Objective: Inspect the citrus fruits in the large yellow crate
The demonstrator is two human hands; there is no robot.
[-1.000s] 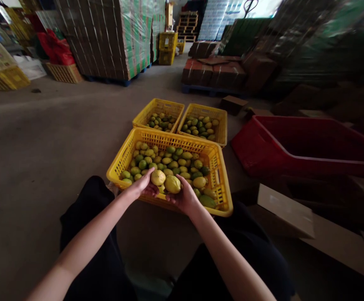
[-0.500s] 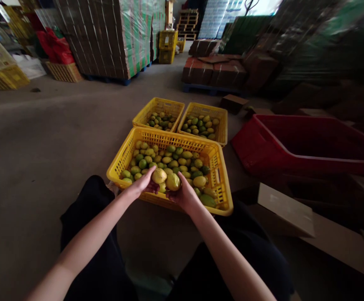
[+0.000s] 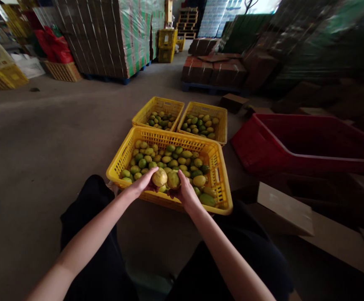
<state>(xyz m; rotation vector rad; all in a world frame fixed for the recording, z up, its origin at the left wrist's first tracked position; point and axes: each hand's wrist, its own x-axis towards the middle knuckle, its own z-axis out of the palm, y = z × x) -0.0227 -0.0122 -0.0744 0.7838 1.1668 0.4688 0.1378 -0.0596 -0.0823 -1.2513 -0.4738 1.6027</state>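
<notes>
My left hand [image 3: 147,182] is closed around a yellow lemon [image 3: 160,177], thumb on its upper side. Close beside it, my right hand [image 3: 184,191] grips a second, greener lemon [image 3: 173,179]. Both fruits are held side by side over the near part of a yellow plastic crate [image 3: 224,184]. Inside that crate lie many loose lemons [image 3: 186,154], some yellow and some green. The fingers under the held fruits are mostly hidden.
Two smaller-looking yellow crates [image 3: 218,110] with green and yellow lemons stand just beyond. At right sits a red tub [image 3: 263,142], with cardboard boxes [image 3: 285,207] before it. Wrapped pallet stacks [image 3: 97,37] and strapped cartons [image 3: 213,69] stand farther back.
The right-hand lemon has been turned and shows a different, greener side. The left-hand lemon has turned slightly too. Both hands stay in nearly the same place.
</notes>
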